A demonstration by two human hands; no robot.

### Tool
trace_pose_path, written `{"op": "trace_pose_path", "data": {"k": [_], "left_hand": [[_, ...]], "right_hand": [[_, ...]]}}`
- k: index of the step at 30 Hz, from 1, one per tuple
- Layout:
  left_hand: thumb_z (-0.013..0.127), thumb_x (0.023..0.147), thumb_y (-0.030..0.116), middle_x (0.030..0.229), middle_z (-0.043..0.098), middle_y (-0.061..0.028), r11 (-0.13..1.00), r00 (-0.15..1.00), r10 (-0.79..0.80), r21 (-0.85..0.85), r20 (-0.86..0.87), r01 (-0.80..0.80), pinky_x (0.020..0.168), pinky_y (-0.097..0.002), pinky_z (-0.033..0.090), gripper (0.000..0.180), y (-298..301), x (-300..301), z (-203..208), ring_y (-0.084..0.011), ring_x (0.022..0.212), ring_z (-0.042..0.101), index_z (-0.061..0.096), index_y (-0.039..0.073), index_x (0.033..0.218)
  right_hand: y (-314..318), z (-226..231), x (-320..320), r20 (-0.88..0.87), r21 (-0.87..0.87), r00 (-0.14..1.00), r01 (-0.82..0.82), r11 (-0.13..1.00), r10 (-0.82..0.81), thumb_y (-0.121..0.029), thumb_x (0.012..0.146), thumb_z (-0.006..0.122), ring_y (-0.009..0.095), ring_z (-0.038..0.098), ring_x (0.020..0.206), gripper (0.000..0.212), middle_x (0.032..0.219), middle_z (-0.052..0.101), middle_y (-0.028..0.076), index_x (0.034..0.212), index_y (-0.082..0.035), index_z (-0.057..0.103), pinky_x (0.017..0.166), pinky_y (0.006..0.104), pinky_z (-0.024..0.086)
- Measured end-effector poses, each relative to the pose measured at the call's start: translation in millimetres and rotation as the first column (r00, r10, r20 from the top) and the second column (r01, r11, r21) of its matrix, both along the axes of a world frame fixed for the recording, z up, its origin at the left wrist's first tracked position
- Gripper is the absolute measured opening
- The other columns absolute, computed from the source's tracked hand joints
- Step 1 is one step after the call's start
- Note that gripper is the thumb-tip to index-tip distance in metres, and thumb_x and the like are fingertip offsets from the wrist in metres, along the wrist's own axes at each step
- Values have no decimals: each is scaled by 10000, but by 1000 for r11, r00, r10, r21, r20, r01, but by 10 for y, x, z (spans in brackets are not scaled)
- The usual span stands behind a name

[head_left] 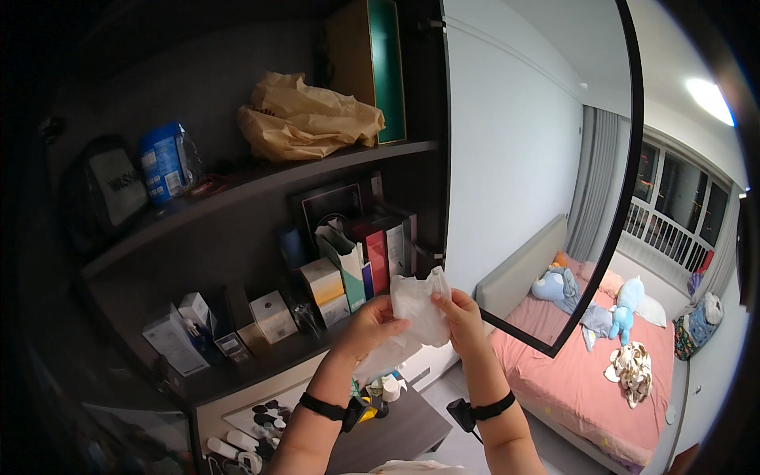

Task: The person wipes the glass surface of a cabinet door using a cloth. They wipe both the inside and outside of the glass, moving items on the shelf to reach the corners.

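Note:
A thin, whitish, crumpled plastic bag [418,313] is stretched between my two hands, in front of the dark cabinet. My left hand [370,326] pinches its left side between thumb and fingers. The bag's upper right part is gripped by my right hand [461,318], its thumb on the near face. Some of the bag hangs down below my left hand. What the bag contains, if anything, I cannot make out. Both wrists wear black straps with small devices.
Boxes [273,318] and upright folders [342,255] stand on the cabinet's lower shelf. Above, the upper shelf [261,176] bears a crumpled brown paper bag [305,119] and a blue package [165,162]. An open mirrored door [514,150] juts out at right, beside a pink bed [554,380].

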State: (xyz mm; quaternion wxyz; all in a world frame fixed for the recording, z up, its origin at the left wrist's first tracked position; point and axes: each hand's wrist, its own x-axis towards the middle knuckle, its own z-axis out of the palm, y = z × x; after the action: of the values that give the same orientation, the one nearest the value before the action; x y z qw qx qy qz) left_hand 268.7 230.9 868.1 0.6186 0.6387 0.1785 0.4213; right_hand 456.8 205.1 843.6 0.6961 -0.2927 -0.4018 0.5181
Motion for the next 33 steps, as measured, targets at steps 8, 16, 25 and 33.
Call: {"op": "trace_pose_path", "data": {"k": [8, 16, 25, 33], "left_hand": [[625, 844, 210, 909, 609, -54, 944, 957, 283, 196, -68, -265, 615, -237, 475, 264, 98, 242, -489, -109, 702, 594, 547, 30, 1021], [691, 785, 179, 831, 624, -50, 991, 960, 137, 33, -244, -133, 589, -220, 452, 300, -241, 410, -357, -97, 678, 572, 596, -14, 993], [635, 793, 90, 816, 605, 8, 977, 994, 79, -192, -79, -93, 603, -206, 463, 135, -208, 219, -448, -72, 687, 559, 598, 60, 919], [632, 782, 60, 842, 608, -8, 975, 997, 81, -205, -20, -83, 631, -219, 464, 201, -136, 67, -510, -79, 723, 568, 572, 64, 973]], "right_hand": [[-205, 27, 21, 131, 27, 974, 182, 983, -184, -166, 841, 618, 71, 550, 691, 201, 809, 611, 17, 945, 5, 602, 618, 217, 438], [-370, -84, 89, -13, -87, 999, 49, 995, -50, -214, 843, 613, 81, 574, 694, 211, 800, 613, 8, 945, -30, 608, 599, 213, 451], [-489, -192, 383, -231, -138, 968, 64, 988, -95, -184, 827, 551, 167, 601, 791, 244, 873, 597, 58, 1004, -17, 551, 689, 302, 500], [-440, -336, 437, -208, -140, 966, 123, 983, -150, -210, 854, 528, 171, 597, 795, 252, 903, 590, 60, 1038, -39, 535, 696, 317, 511]]}}
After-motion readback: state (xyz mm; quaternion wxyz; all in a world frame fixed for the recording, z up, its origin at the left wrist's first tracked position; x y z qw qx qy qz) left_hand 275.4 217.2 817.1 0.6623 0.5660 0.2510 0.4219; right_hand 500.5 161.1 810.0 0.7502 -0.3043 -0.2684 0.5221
